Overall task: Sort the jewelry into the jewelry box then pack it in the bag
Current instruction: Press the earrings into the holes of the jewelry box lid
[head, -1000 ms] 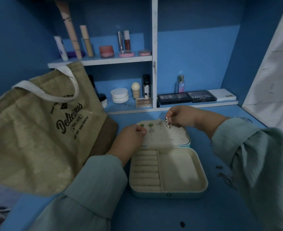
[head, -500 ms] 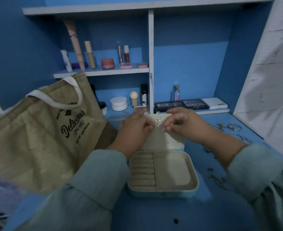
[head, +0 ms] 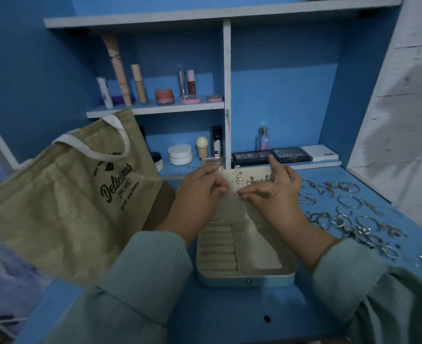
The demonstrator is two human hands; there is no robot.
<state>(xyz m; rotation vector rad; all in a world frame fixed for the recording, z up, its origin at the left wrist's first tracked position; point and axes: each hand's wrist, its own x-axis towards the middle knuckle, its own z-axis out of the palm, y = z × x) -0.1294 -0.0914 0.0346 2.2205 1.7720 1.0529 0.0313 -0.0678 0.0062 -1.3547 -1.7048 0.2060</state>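
A pale blue jewelry box [head: 246, 279] lies open on the blue desk, its cream lid [head: 232, 209] standing upright with several earrings [head: 237, 179] pinned along its top. My right hand [head: 272, 194] pinches a small earring [head: 237, 193] against the lid's face. My left hand [head: 200, 192] rests on the lid's left side, fingers curled at its edge. A tan burlap bag [head: 63, 194] printed "Delicious" stands to the left. Many silver rings and earrings [head: 349, 219] lie scattered on the desk to the right.
Shelves behind hold cosmetics: tubes and jars [head: 164, 96] above, white jars [head: 180, 154], a perfume bottle [head: 263, 139] and eyeshadow palettes [head: 290, 154] below. A white panel [head: 403, 120] rises at the right.
The view has tilted up and shifted right, showing the scattered jewelry. My right hand moved from the lid's top down to a lower row with the earring; my left hand moved up onto the lid.
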